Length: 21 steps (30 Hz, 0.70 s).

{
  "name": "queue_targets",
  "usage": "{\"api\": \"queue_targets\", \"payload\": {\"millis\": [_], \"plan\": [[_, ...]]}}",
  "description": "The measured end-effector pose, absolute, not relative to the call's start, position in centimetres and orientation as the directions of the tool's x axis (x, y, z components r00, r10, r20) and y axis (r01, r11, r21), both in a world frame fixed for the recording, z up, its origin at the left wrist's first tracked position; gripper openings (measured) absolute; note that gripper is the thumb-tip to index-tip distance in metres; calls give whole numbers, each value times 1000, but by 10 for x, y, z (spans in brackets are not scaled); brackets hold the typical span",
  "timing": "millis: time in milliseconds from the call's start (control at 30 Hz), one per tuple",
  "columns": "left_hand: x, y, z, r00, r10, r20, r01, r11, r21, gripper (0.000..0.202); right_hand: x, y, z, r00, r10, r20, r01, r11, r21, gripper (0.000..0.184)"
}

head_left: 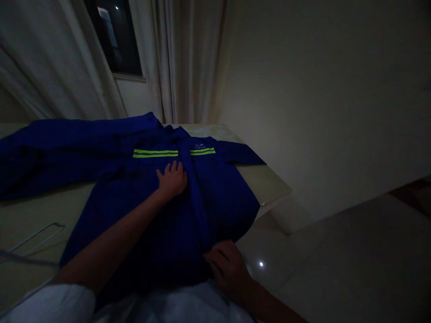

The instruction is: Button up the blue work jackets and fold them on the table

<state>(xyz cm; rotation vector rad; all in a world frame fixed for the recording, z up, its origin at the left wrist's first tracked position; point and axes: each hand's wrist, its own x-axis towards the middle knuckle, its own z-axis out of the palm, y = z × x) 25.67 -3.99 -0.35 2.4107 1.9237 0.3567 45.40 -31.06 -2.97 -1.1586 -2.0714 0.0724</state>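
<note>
A dark blue work jacket (pixel 151 233) with yellow-green reflective strips across its chest lies spread over the table, its collar at the far side. One sleeve stretches left, the other reaches right. My left hand (pixel 172 179) rests on the jacket's front, just below the chest strips, fingers spread beside the front placket. Near the table's front edge, my right hand (pixel 229 267) pinches the lower front edge of the jacket between thumb and fingers. The jacket's hem is dark and partly hidden by my white clothing.
A pale table (pixel 269 184) carries the jacket, its right corner standing over a glossy floor (pixel 323 264). At the left lies a white wire loop (pixel 40 237), perhaps a hanger. Curtains (pixel 188 58) and a dark window (pixel 117 40) are behind; a plain wall (pixel 319 112) rises at the right.
</note>
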Motion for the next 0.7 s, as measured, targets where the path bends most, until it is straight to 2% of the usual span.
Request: {"api": "queue_targets", "payload": {"millis": [133, 200, 267, 367, 433, 500, 567, 700], "plan": [[246, -80, -18, 215, 976, 45, 955, -219, 198, 75, 456, -336, -38, -445, 675, 589, 687, 679, -260, 20], [244, -80, -16, 216, 976, 37, 951, -219, 219, 74, 457, -352, -39, -506, 656, 560, 639, 721, -267, 19], [247, -80, -6, 200, 975, 95, 944, -218, 247, 70, 457, -364, -36, -417, 719, 556, 629, 670, -395, 17], [249, -108, 17, 206, 922, 328, 893, -315, 323, 57, 456, -369, -26, -153, 835, 528, 592, 506, -627, 13], [244, -152, 28, 324, 845, 426, 775, -495, 394, 48, 455, -367, -18, -85, 849, 521, 556, 474, -682, 11], [235, -208, 32, 568, 700, 434, 544, -714, 440, 38, 455, -363, -8, -80, 838, 539, 547, 489, -679, 10], [229, -262, 30, 703, 551, 450, 402, -830, 388, 41, 454, -360, 1, -79, 824, 561, 545, 507, -668, 10], [227, -318, 14, 671, 509, 539, 462, -856, 234, 32, 451, -356, 11, -98, 790, 605, 523, 558, -644, 10]]}}
